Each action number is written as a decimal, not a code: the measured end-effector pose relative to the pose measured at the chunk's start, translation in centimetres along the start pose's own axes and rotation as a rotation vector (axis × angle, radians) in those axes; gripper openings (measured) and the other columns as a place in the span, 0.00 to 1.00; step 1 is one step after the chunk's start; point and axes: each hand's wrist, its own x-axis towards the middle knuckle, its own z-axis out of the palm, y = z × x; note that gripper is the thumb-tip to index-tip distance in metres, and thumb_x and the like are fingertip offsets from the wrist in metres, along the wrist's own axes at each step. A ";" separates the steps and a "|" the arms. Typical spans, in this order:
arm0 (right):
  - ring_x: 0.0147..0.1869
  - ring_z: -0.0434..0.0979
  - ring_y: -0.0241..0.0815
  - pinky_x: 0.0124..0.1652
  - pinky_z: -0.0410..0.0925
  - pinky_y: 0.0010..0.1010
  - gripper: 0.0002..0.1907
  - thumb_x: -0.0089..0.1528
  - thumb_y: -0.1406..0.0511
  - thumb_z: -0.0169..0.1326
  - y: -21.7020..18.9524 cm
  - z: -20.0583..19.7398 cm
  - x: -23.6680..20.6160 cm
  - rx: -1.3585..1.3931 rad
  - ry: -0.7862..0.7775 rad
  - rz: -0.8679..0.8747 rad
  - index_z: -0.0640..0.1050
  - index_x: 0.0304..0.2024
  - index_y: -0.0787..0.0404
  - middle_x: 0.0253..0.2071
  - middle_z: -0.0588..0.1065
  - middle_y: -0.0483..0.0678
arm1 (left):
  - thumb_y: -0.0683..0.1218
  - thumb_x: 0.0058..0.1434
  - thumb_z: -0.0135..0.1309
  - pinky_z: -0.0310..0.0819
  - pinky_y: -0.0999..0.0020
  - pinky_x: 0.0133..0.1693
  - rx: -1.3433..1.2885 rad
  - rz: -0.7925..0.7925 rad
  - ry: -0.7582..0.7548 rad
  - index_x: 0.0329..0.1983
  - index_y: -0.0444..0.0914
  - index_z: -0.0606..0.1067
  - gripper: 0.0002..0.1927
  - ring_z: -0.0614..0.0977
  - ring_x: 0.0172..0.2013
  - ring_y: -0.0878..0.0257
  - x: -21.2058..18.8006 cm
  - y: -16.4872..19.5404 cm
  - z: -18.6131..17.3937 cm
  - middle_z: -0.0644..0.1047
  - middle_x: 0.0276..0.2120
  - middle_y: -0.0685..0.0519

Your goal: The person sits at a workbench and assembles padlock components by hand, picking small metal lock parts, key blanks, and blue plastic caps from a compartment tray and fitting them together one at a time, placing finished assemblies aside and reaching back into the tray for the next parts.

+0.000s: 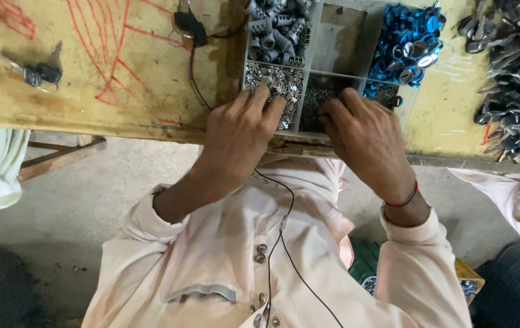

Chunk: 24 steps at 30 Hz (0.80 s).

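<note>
Grey divided tray (309,37) (blue caps (407,42)) under both hands

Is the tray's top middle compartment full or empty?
Empty: the compartment shows bare floor, while neighbours hold grey and blue parts.

Workshop: compartmented parts tray (309,45), paint-marked workbench (90,67)
</note>
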 end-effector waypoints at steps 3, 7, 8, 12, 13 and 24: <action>0.41 0.75 0.52 0.37 0.67 0.43 0.10 0.63 0.64 0.61 1.1 1.2 -0.6 0.037 0.017 -0.006 0.76 0.43 0.62 0.38 0.69 0.51 | 0.39 0.61 0.55 0.77 0.62 0.35 -0.047 -0.018 -0.010 0.41 0.40 0.73 0.07 0.82 0.41 0.57 -0.2 0.0 0.7 0.74 0.40 0.51; 0.41 0.75 0.52 0.38 0.67 0.43 0.08 0.65 0.65 0.60 1.7 1.8 -0.9 -0.009 -0.025 -0.009 0.75 0.40 0.61 0.37 0.68 0.51 | 0.43 0.66 0.59 0.76 0.59 0.34 -0.207 -0.049 0.051 0.42 0.39 0.73 0.06 0.81 0.39 0.56 -0.3 0.0 0.6 0.74 0.37 0.52; 0.41 0.75 0.52 0.37 0.67 0.43 0.08 0.66 0.65 0.60 1.6 1.8 -0.8 -0.005 -0.027 0.004 0.75 0.41 0.61 0.38 0.69 0.51 | 0.41 0.66 0.58 0.76 0.59 0.35 -0.240 -0.053 0.063 0.43 0.39 0.73 0.06 0.81 0.39 0.56 -0.5 0.1 0.4 0.74 0.38 0.52; 0.42 0.75 0.54 0.38 0.67 0.45 0.06 0.70 0.68 0.59 0.8 1.4 -0.9 0.172 0.080 0.087 0.76 0.47 0.62 0.44 0.71 0.53 | 0.40 0.67 0.59 0.76 0.58 0.37 -0.305 -0.073 0.076 0.43 0.38 0.71 0.07 0.81 0.40 0.53 -0.9 0.2 0.1 0.74 0.38 0.51; 0.43 0.75 0.54 0.40 0.68 0.44 0.06 0.70 0.69 0.59 0.8 1.3 -0.9 0.206 0.114 0.071 0.76 0.47 0.62 0.45 0.71 0.53 | 0.41 0.68 0.60 0.76 0.58 0.37 -0.306 -0.085 0.072 0.42 0.38 0.71 0.08 0.81 0.40 0.52 -0.9 0.2 0.1 0.74 0.37 0.51; 0.45 0.75 0.37 0.39 0.69 0.26 0.07 0.69 0.77 0.57 1.2 2.9 -2.6 0.613 0.221 0.149 0.74 0.47 0.67 0.52 0.71 0.51 | 0.36 0.60 0.64 0.76 0.60 0.39 -0.403 -0.155 0.148 0.43 0.38 0.79 0.09 0.82 0.37 0.55 -1.2 0.2 -0.4 0.77 0.37 0.51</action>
